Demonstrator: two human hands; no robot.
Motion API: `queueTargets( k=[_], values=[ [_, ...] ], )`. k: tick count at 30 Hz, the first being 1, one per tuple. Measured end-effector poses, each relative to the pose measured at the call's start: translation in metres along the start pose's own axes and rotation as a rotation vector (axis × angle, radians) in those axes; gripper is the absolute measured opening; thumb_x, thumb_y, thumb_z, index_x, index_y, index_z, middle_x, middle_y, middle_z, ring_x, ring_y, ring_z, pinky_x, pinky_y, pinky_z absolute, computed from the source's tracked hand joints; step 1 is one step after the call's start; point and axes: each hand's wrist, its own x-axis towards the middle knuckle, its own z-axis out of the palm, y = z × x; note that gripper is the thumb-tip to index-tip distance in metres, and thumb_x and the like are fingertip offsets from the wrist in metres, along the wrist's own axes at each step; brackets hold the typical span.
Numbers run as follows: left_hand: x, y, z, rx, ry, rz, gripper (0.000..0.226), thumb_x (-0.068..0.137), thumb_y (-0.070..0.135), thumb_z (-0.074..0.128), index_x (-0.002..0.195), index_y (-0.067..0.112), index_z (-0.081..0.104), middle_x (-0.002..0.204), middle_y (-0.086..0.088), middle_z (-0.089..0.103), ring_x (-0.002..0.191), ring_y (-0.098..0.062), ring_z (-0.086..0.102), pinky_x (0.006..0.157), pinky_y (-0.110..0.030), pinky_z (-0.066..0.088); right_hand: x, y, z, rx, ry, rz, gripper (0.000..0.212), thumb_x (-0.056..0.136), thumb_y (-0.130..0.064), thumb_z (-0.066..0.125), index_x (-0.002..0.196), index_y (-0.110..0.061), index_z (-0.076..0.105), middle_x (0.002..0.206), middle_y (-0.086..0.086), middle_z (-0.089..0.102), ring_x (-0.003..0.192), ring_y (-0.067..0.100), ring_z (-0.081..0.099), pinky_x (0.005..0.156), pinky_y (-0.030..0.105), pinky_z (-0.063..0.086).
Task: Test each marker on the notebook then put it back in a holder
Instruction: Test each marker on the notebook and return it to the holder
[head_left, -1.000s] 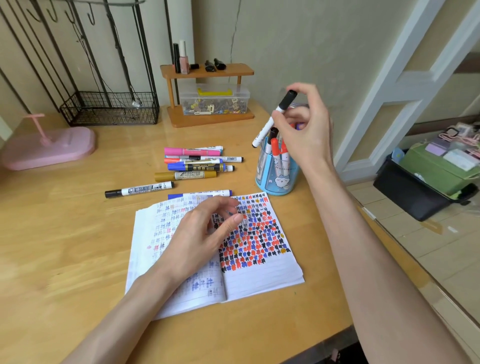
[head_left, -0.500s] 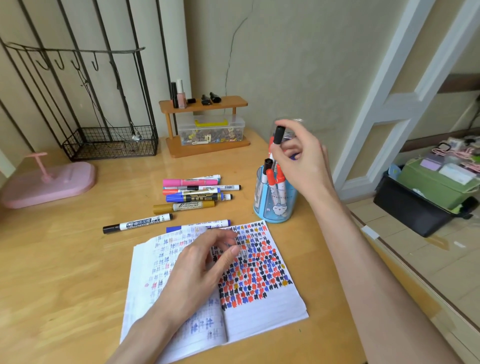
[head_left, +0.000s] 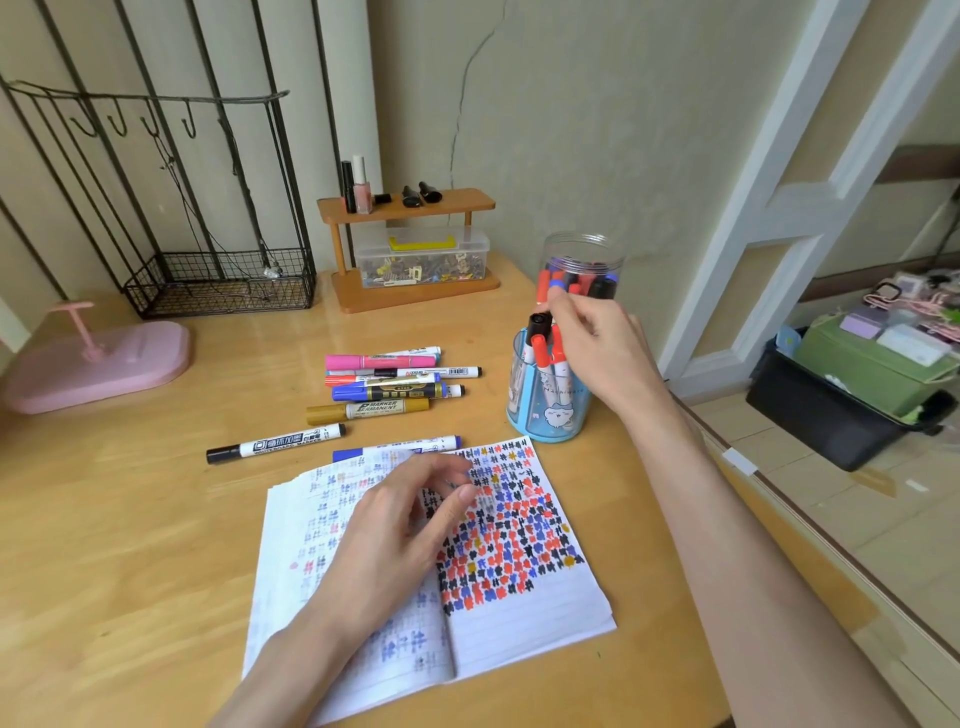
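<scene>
Putting-back step: the right hand (head_left: 592, 343) pinches the black-capped marker (head_left: 538, 326) in the blue holder (head_left: 548, 415), centre right; next, I think, the grip must only loosen.

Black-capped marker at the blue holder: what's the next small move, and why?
Probably let go and lift the right hand clear. The black-capped marker stands cap-up in the blue holder beside red-capped markers, so it looks seated; loose markers lie by the notebook, where the left hand rests.

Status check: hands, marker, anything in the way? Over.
Left hand rests on notebook, holds nothing. Right hand at black-capped marker standing in blue holder; grip unclear. Loose markers lie left of holder, not blocking.
</scene>
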Motion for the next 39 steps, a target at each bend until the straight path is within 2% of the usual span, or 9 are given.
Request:
queueTargets(
  k=[4, 9, 14, 17, 19, 23, 29, 34, 39],
  values=[
    [0.000, -0.001, 0.000, -0.003, -0.003, -0.006, 0.023, 0.100, 0.046, 0.060, 0.119, 0.035, 0.067, 0.107, 0.020, 0.071, 0.096, -0.006, 0.067, 0.070, -0.024, 0.051, -0.007, -0.001, 0.005, 0.025, 0.138, -0.054, 0.046, 0.109, -0.050, 0.041, 0.095, -0.015, 0.068, 0.075, -0.004, 0.062, 0.073, 0.013, 0.059, 0.064, 0.032, 0.044],
    [0.001, -0.001, 0.001, -0.002, 0.004, -0.021, 0.017, 0.103, 0.039, 0.060, 0.117, 0.034, 0.068, 0.103, 0.018, 0.072, 0.084, -0.012, 0.068, 0.069, -0.030, 0.054, -0.045, -0.024, 0.029, 0.014, 0.458, -0.351, 0.017, 0.100, -0.022, 0.056, 0.100, -0.014, 0.071, 0.092, -0.006, 0.064, 0.081, 0.016, 0.058, 0.072, 0.027, 0.044],
    [0.002, -0.009, 0.001, 0.052, 0.115, -0.069, 0.012, 0.103, 0.024, 0.062, 0.110, 0.031, 0.069, 0.090, 0.015, 0.074, 0.072, -0.012, 0.066, 0.067, -0.031, 0.053, -0.064, -0.024, 0.069, -0.010, -0.047, -0.376, 0.012, 0.095, -0.017, 0.067, 0.104, -0.021, 0.074, 0.091, -0.010, 0.070, 0.076, 0.008, 0.063, 0.074, 0.034, 0.056],
    [0.005, -0.021, -0.006, 0.173, 0.205, -0.141, 0.012, 0.100, 0.019, 0.063, 0.104, 0.030, 0.067, 0.077, 0.009, 0.071, 0.066, -0.011, 0.063, 0.064, -0.033, 0.050, -0.062, -0.015, 0.093, -0.146, -0.280, -0.340, 0.019, 0.098, -0.021, 0.068, 0.115, -0.026, 0.075, 0.105, -0.007, 0.075, 0.095, 0.013, 0.067, 0.087, 0.040, 0.057],
    [0.006, -0.028, -0.009, 0.210, 0.195, -0.201, 0.010, 0.097, 0.020, 0.065, 0.101, 0.029, 0.065, 0.071, 0.009, 0.067, 0.068, -0.005, 0.062, 0.059, -0.022, 0.045, -0.061, -0.010, 0.102, -0.244, -0.337, -0.334, 0.020, 0.100, -0.026, 0.069, 0.119, -0.025, 0.075, 0.114, -0.003, 0.075, 0.110, 0.018, 0.064, 0.095, 0.043, 0.053],
    [0.007, -0.033, -0.011, 0.229, 0.192, -0.219, 0.011, 0.094, 0.021, 0.070, 0.097, 0.029, 0.063, 0.071, 0.010, 0.065, 0.075, -0.001, 0.061, 0.057, -0.012, 0.039, -0.061, -0.004, 0.109, -0.393, -0.381, -0.327, 0.028, 0.100, -0.030, 0.069, 0.126, -0.019, 0.073, 0.133, 0.003, 0.069, 0.125, 0.024, 0.056, 0.106, 0.040, 0.042],
    [0.007, -0.034, -0.011, 0.243, 0.227, -0.189, 0.015, 0.092, 0.021, 0.073, 0.101, 0.026, 0.062, 0.080, 0.012, 0.063, 0.073, -0.001, 0.059, 0.059, -0.010, 0.037, -0.067, -0.003, 0.105, -0.273, -0.289, -0.265, 0.022, 0.099, -0.028, 0.070, 0.119, -0.020, 0.068, 0.122, -0.001, 0.072, 0.114, 0.018, 0.065, 0.102, 0.041, 0.049],
    [0.005, -0.029, -0.010, 0.311, 0.280, -0.107, 0.020, 0.093, 0.024, 0.072, 0.108, 0.024, 0.059, 0.098, 0.011, 0.053, 0.074, -0.010, 0.053, 0.061, -0.028, 0.030, -0.070, 0.001, 0.087, -0.171, -0.289, -0.193, 0.019, 0.100, -0.027, 0.069, 0.118, -0.022, 0.069, 0.123, -0.007, 0.072, 0.101, 0.009, 0.062, 0.088, 0.027, 0.046],
    [0.006, -0.032, -0.010, 0.297, 0.267, -0.108, 0.018, 0.093, 0.027, 0.071, 0.105, 0.028, 0.058, 0.094, 0.011, 0.056, 0.074, -0.009, 0.058, 0.060, -0.030, 0.036, -0.064, 0.000, 0.097, -0.320, -0.356, -0.241, 0.024, 0.097, -0.027, 0.072, 0.120, -0.020, 0.071, 0.125, -0.002, 0.072, 0.118, 0.019, 0.062, 0.107, 0.041, 0.047]
  ],
)
